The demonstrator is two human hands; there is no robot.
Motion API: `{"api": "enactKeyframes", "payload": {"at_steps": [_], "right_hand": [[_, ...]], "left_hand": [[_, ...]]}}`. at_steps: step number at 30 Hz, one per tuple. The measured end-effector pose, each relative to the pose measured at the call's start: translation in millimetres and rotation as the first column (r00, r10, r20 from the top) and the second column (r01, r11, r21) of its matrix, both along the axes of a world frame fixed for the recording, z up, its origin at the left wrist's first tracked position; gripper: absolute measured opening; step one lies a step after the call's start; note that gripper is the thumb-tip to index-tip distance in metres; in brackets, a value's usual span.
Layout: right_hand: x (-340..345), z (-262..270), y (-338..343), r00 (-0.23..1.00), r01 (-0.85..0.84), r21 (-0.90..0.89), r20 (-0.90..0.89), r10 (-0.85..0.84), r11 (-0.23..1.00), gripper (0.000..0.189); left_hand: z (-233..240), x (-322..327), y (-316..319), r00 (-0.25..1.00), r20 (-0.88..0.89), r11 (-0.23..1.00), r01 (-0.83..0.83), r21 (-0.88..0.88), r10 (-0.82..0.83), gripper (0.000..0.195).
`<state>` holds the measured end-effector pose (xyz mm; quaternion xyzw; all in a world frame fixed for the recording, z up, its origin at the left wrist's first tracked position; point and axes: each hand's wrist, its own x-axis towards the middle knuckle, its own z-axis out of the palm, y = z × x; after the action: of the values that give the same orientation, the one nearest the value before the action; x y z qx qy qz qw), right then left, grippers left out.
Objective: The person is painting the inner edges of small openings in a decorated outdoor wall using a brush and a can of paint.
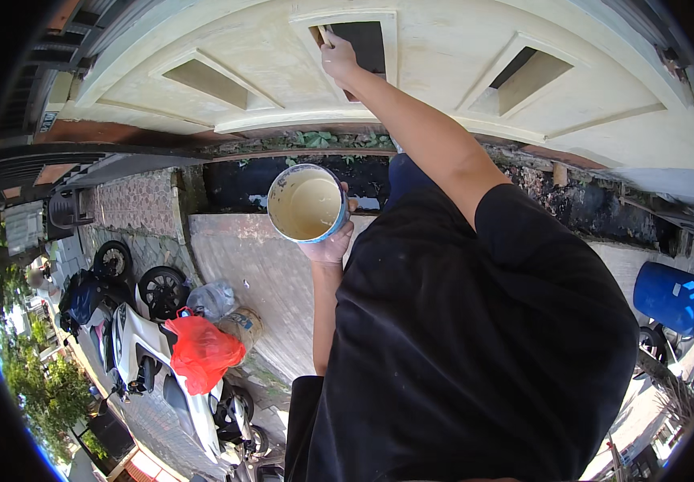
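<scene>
My left hand (336,244) is wrapped around the side of a paint can (274,208), a round tub with a blue outside and smeared inner walls. Cream paint (313,211) lies in its bottom. Higher up, my right hand (341,58) grips a light wooden handle (322,35), likely a paintbrush; its working end is hidden. That hand is at the left side of a framed rectangular opening (366,45) in a cream-painted wall (431,60). Brown unpainted-looking patches show along the opening's inner edge.
Below the wall runs a dark drainage ditch (232,181) with small plants along its edge. Parked motorcycles (142,343) stand on the left, near a red plastic bag (205,352) and a bucket (243,327). A blue barrel (669,298) stands at right. Two more framed openings flank the middle one.
</scene>
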<state>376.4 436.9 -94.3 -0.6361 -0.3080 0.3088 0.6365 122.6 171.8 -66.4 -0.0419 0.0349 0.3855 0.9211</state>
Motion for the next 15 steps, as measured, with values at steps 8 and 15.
{"api": "enactKeyframes", "payload": {"at_steps": [8, 15], "right_hand": [[-1, -45, -58, 0.968, -0.181, -0.029, -0.182, 0.173, 0.983, 0.04], [76, -71, 28, 0.98, 0.145, -0.185, -0.111, -0.167, 0.972, 0.044]], "left_hand": [[1, -7, 21, 0.998, 0.039, 0.999, 0.037, 0.039, -0.038, 0.066], [5, 10, 15, 0.99, 0.041, 0.988, 0.135, 0.073, -0.138, 0.064]]}}
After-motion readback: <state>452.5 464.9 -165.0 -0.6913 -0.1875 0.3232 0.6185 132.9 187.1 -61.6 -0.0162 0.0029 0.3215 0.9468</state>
